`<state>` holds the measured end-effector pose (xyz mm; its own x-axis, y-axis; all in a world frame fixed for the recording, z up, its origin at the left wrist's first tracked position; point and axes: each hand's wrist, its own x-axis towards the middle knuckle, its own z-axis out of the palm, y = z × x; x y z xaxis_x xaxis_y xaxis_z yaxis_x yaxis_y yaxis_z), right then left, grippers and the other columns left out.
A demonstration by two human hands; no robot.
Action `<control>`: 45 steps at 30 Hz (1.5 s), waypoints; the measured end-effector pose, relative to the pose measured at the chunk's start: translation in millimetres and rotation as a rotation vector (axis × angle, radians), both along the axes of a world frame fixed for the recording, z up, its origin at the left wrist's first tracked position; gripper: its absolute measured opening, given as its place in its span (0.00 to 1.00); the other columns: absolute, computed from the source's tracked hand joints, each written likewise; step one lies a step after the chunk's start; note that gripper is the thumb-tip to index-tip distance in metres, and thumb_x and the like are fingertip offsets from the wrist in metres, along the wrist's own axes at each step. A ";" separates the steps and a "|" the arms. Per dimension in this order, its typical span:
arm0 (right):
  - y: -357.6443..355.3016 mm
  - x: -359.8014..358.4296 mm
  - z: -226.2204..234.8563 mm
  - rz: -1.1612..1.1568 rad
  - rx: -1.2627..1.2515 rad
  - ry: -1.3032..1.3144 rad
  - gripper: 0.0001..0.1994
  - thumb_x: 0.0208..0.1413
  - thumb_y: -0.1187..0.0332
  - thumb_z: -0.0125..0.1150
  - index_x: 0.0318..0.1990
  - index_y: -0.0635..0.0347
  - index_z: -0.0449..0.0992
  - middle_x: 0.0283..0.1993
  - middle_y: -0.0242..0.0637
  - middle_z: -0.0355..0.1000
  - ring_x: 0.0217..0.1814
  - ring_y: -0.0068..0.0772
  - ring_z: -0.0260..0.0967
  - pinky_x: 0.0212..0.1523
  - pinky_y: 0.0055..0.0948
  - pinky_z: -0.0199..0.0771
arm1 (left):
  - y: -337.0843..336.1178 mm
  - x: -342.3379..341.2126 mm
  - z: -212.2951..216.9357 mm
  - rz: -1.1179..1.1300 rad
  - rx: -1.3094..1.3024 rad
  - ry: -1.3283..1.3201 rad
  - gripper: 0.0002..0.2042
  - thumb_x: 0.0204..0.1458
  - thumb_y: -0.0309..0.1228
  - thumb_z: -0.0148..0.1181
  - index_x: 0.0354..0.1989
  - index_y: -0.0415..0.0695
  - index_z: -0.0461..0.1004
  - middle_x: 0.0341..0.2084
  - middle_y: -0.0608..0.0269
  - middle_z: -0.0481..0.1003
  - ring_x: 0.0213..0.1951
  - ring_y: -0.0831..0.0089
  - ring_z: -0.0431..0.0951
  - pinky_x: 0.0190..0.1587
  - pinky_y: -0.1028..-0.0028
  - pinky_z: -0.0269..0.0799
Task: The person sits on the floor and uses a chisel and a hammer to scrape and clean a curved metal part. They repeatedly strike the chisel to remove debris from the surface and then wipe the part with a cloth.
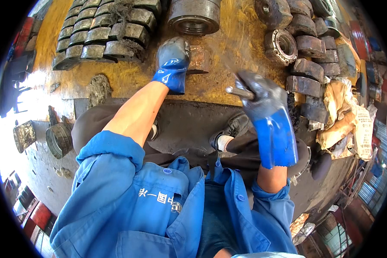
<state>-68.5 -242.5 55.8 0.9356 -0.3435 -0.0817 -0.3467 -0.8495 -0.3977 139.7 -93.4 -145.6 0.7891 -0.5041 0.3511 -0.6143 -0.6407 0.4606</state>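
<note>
The left hand (173, 58) is curled into a rounded fist against the left side of a rusty metal block (198, 59); its fingertips are hidden, so whether it grips the block or only steadies it cannot be told. The right hand (262, 95) is wrapped tightly around a metal rod (240, 92), whose end pokes out toward the left hand; the rest of the rod is hard to make out.

The likeliest trouble is a knock to the left hand, since the rod is near it and a badly aimed swing could catch the knuckles. The dark, greasy-looking gloves might let the rod slip, and a loosely held block could skid.

The near edge of the worktop (241, 38) runs just below the left hand, with a shoe (237, 124) beyond it, so a dropped piece could land there. Ahead of the left hand, a thick metal cylinder (194, 19) limits forward movement; stacked blocks (94, 36) crowd its left. The freest room lies between the cylinder and the right-hand pile (307, 47).
</note>
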 end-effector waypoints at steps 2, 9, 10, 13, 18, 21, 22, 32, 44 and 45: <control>5.5 13.9 -18.8 0.081 -0.077 0.117 0.12 0.56 0.69 0.67 0.48 0.45 0.83 0.45 0.39 0.82 0.46 0.46 0.82 0.45 0.41 0.83 | 5.3 2.4 5.0 0.003 -0.002 -0.008 0.10 0.58 0.34 0.55 0.33 0.42 0.80 0.33 0.45 0.80 0.37 0.44 0.80 0.43 0.51 0.75; 1.7 -5.2 1.2 0.081 -0.049 0.006 0.14 0.55 0.70 0.68 0.49 0.44 0.82 0.42 0.41 0.81 0.45 0.48 0.81 0.43 0.43 0.83 | 10.2 2.7 2.4 0.042 -0.041 0.048 0.10 0.59 0.34 0.56 0.36 0.42 0.80 0.34 0.44 0.80 0.39 0.43 0.80 0.45 0.52 0.76; 4.2 -7.2 9.1 0.088 -0.076 0.050 0.14 0.54 0.70 0.67 0.49 0.44 0.81 0.41 0.41 0.81 0.45 0.48 0.81 0.42 0.43 0.83 | 8.1 4.4 -0.3 0.056 -0.173 0.122 0.11 0.61 0.35 0.56 0.42 0.42 0.81 0.38 0.45 0.81 0.42 0.44 0.81 0.49 0.54 0.76; 15.2 -14.7 10.7 0.168 -0.136 0.130 0.12 0.54 0.70 0.64 0.46 0.47 0.78 0.36 0.41 0.80 0.40 0.50 0.81 0.39 0.45 0.82 | 3.7 10.3 -12.7 0.285 -0.422 0.328 0.15 0.63 0.40 0.55 0.44 0.43 0.83 0.39 0.44 0.82 0.45 0.42 0.81 0.51 0.52 0.76; 42.5 9.4 -12.9 0.323 -0.211 0.209 0.08 0.57 0.69 0.60 0.44 0.52 0.75 0.33 0.45 0.80 0.38 0.52 0.81 0.38 0.47 0.82 | 33.4 19.4 -36.8 0.345 -0.161 0.380 0.20 0.64 0.49 0.51 0.46 0.47 0.83 0.42 0.43 0.81 0.46 0.40 0.80 0.51 0.50 0.76; 36.0 21.0 -5.4 0.355 -0.213 0.211 0.08 0.56 0.69 0.61 0.44 0.50 0.75 0.33 0.45 0.80 0.38 0.52 0.81 0.38 0.47 0.82 | 30.9 15.2 -38.0 0.370 -0.109 0.391 0.18 0.66 0.45 0.53 0.45 0.43 0.83 0.39 0.42 0.82 0.43 0.41 0.81 0.49 0.55 0.76; 37.2 18.7 3.9 0.347 -0.211 0.231 0.09 0.56 0.68 0.61 0.44 0.50 0.75 0.33 0.44 0.80 0.38 0.52 0.81 0.38 0.48 0.81 | 27.0 11.4 -38.9 0.359 -0.154 0.367 0.18 0.66 0.45 0.53 0.45 0.43 0.83 0.37 0.41 0.81 0.42 0.41 0.81 0.48 0.54 0.76; 47.1 24.8 18.6 0.389 -0.245 0.278 0.11 0.53 0.68 0.64 0.45 0.46 0.75 0.34 0.42 0.80 0.37 0.52 0.81 0.36 0.48 0.81 | 28.2 11.4 -25.7 0.376 -0.123 0.432 0.18 0.65 0.46 0.54 0.44 0.44 0.82 0.39 0.41 0.80 0.43 0.39 0.80 0.48 0.51 0.75; 55.1 29.4 -16.6 0.491 -0.244 0.127 0.13 0.55 0.67 0.62 0.49 0.48 0.74 0.39 0.49 0.80 0.41 0.55 0.81 0.38 0.53 0.79 | 30.7 23.1 -21.3 0.359 -0.117 0.469 0.20 0.65 0.48 0.52 0.46 0.46 0.83 0.41 0.42 0.82 0.46 0.41 0.80 0.50 0.51 0.76; 52.7 21.8 -29.5 0.424 -0.267 0.151 0.12 0.55 0.67 0.62 0.48 0.47 0.74 0.38 0.49 0.80 0.41 0.54 0.81 0.37 0.52 0.79 | 24.8 14.1 -17.5 0.326 -0.118 0.498 0.20 0.65 0.48 0.52 0.46 0.46 0.83 0.41 0.42 0.82 0.46 0.41 0.81 0.50 0.51 0.76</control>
<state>-46.7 -189.8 26.3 0.9815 0.0358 -0.1880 0.0131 -0.9926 -0.1206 153.9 -68.6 -163.1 0.9800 -0.1893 -0.0609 -0.0877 -0.6863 0.7220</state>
